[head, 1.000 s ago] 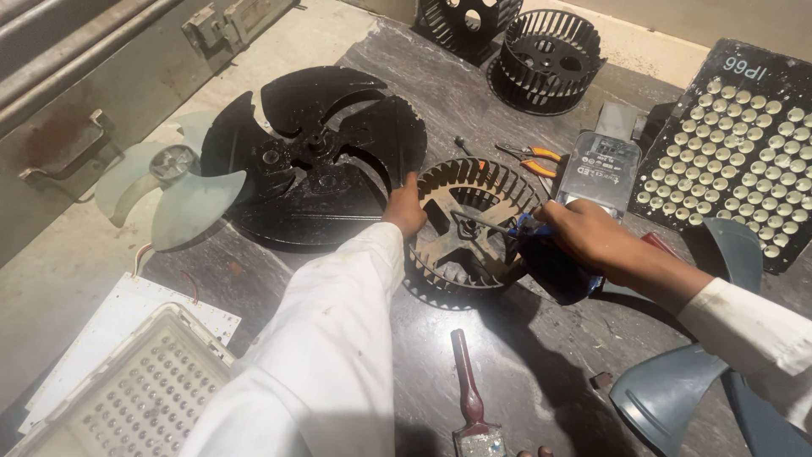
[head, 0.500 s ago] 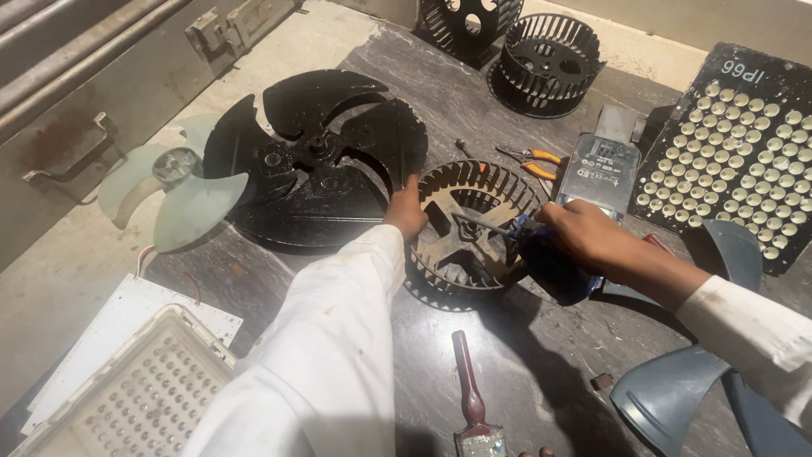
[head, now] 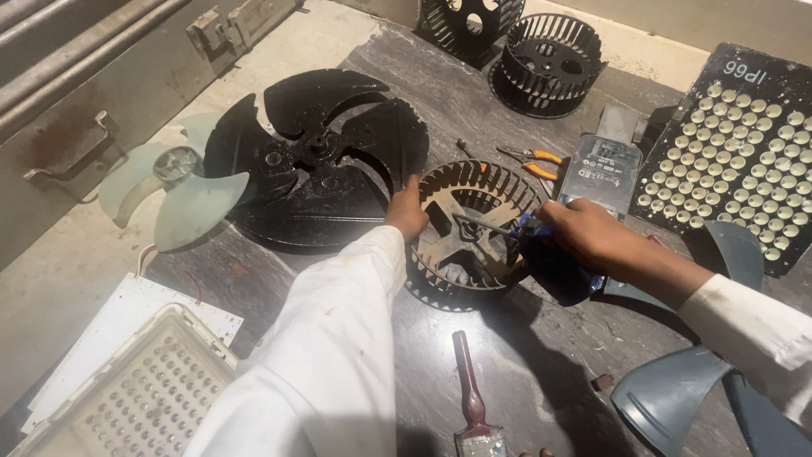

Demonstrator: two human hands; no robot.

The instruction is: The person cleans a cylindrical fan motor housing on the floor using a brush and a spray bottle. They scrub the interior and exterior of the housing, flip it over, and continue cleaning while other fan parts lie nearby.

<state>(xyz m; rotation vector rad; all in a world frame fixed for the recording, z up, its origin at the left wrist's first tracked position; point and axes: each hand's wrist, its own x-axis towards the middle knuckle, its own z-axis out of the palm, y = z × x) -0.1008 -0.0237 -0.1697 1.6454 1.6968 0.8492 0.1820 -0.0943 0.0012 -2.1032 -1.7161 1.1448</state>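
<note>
- We take the black blower wheel, the slotted drum lying open side up on the dark stone table, as our landmark; it is the thing in hand.
- Our left hand is closed on the wheel's left rim, fingers curled over the edge, steadying it.
- Our right hand sits at the wheel's right rim, gripped around a dark blue cloth and what looks like a thin metal rod that reaches in toward the hub; we cannot tell exactly how the fingers hold it.
- We judge the work to be midway: the wheel is out and braced, the tool is inside it, but the vanes look dusty and nothing shows the job finished.
- Left of the wheel, touching or nearly so, lie the large black fan blades; farther left is a pale translucent fan.
- Beyond the wheel, well apart, stand two more blower wheels.
- Just behind its right side lie orange-handled pliers and a grey box.
- In front of the wheel lies a paintbrush, untouched.
</note>
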